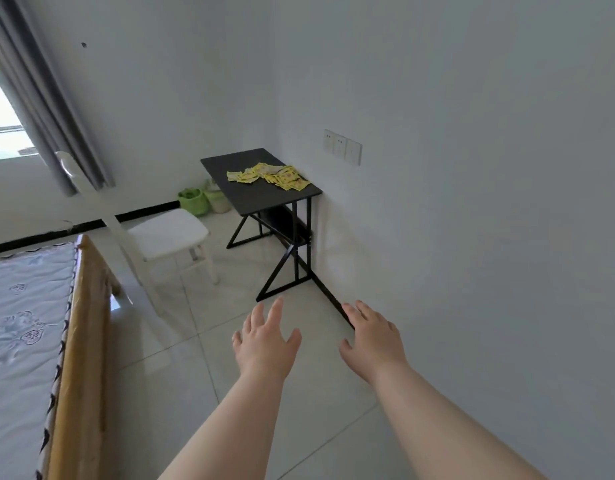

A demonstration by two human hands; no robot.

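Observation:
A small black table (261, 199) stands in the room's corner against the right wall. A loose heap of yellow packets (271, 176) lies on its top, toward the wall side. My left hand (266, 344) and my right hand (371, 336) are both stretched out in front of me over the floor, palms down, fingers spread and holding nothing. Both hands are well short of the table, in front of its black metal legs.
A white chair (167, 233) stands left of the table. A green basket (193, 200) and a pale bin (217, 199) sit by the far wall. A wood-framed bed (81, 341) with a patterned mattress fills the left. Wall sockets (342, 147) are above the table. Grey curtain (39, 91) hangs at the window.

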